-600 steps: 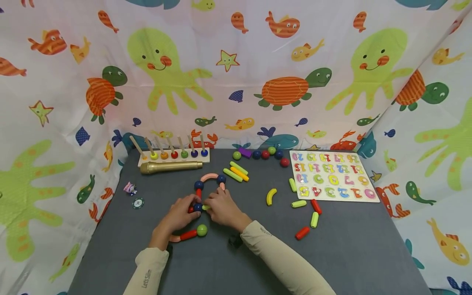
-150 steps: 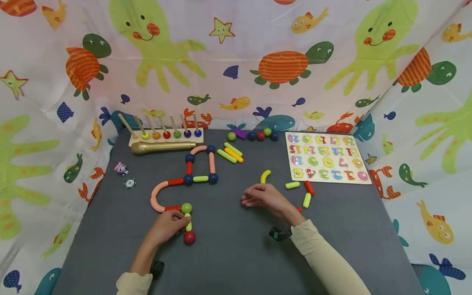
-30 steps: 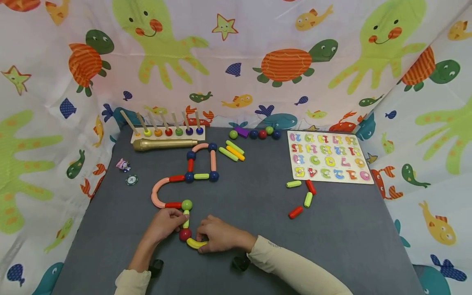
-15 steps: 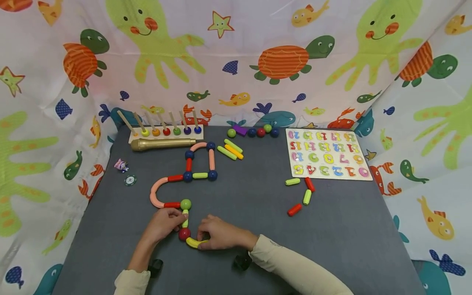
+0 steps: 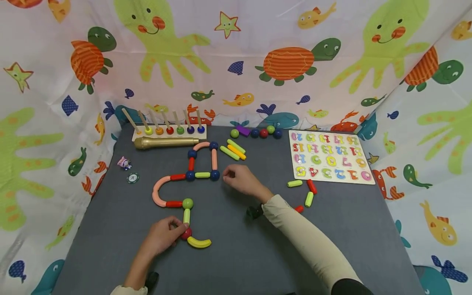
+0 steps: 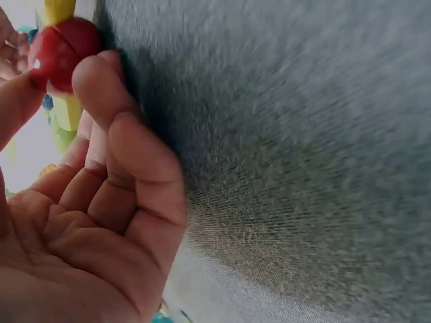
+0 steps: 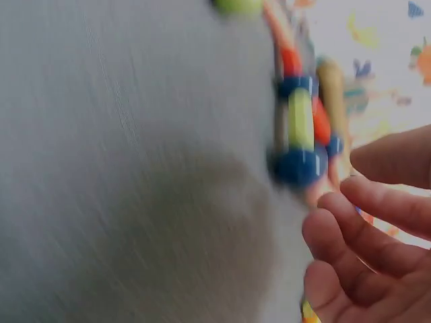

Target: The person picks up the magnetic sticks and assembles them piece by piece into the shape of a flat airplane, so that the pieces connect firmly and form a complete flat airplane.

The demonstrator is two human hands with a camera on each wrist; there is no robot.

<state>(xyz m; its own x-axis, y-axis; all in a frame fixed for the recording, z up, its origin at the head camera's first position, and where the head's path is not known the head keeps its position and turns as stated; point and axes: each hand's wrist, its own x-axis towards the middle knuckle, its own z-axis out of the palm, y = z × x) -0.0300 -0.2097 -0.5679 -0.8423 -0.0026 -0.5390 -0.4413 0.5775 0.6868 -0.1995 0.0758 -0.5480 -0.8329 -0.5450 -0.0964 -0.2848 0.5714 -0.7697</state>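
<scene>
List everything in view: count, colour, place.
Ball-rod chain: one, multicoloured, left
Peg stacker: one, multicoloured, back
Microphone: one, gold, back
Figurine: one, pink, left
Poker chip: one, green, left
Loose balls: five, green, blue, red, back
Block: one, purple, back
Loose rods: seven, green, red, yellow, centre/right
Number puzzle: one, multicoloured, right
Curtain: one, white, behind
Table: one, grey, underneath
Sleeves: two, beige, forearms
Wrist devices: two, black, wrists
Left hand: one, pinching chain's red ball
Right hand: one, by chain

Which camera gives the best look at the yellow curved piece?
The head view: the yellow curved piece shows whole and uncovered there, its bend plain. The left wrist view shows only one end, against the red ball, cut off at the top edge; the right wrist view misses it.
</scene>
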